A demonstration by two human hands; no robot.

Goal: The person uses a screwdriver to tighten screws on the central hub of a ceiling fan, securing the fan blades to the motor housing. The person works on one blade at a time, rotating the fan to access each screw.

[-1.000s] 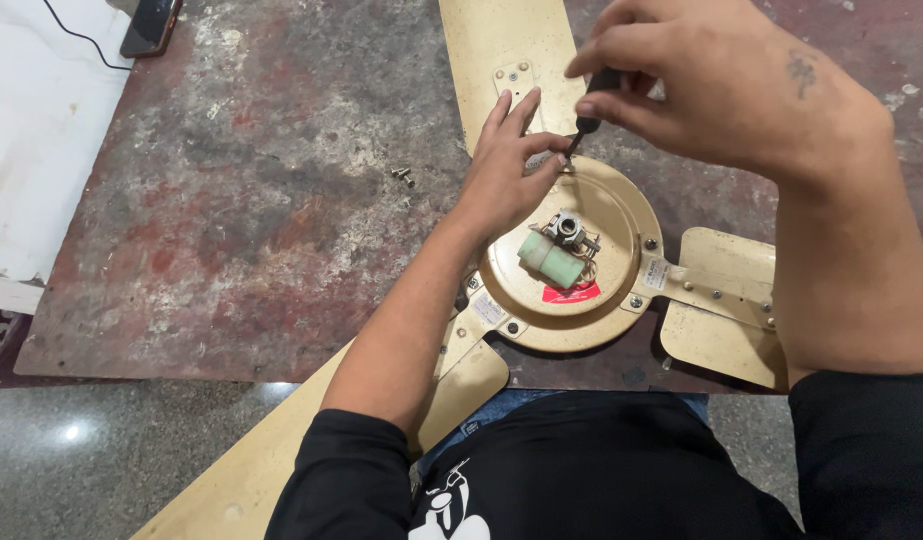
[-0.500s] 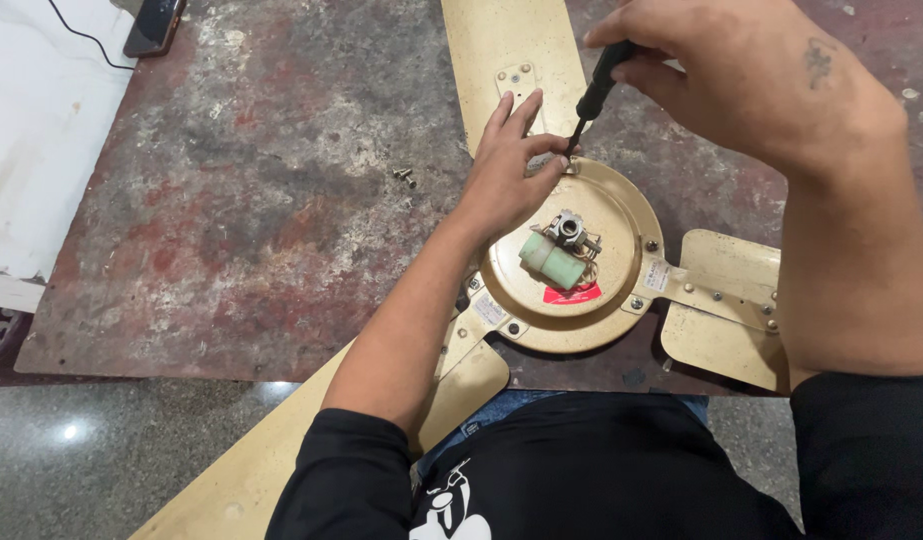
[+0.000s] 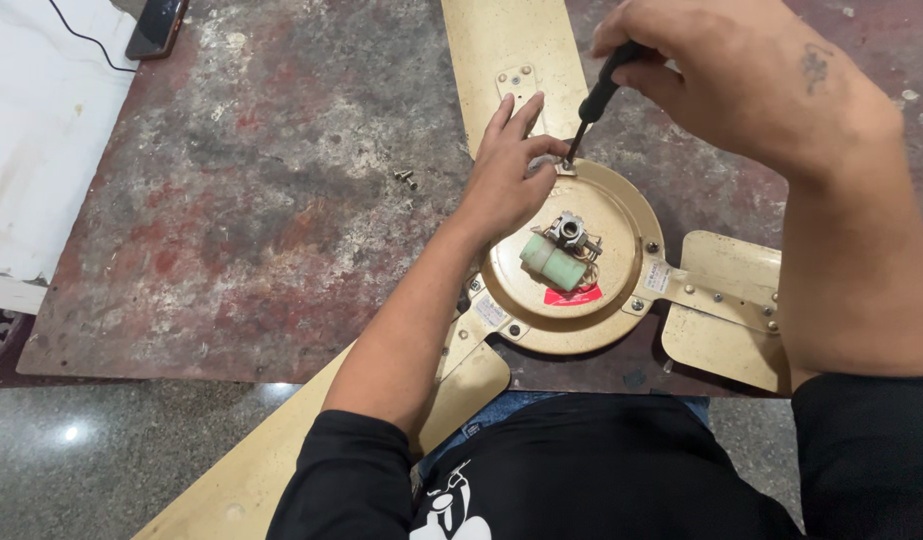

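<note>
Gold-painted metal fills the view: a ceiling fan [image 3: 571,265] lies on a worn, rust-stained worktable [image 3: 231,200], its motor hub just in front of the person. The left hand [image 3: 506,175] rests on the hub's rim, fingers loosely spread beside a screw [image 3: 564,168]. The right hand [image 3: 741,75] grips a black-handled screwdriver [image 3: 593,105], tip seated on that screw. The step in hand looks like turning it; the next move calls for steady downward pressure. Two loose screws [image 3: 405,179] lie nearby.
</note>
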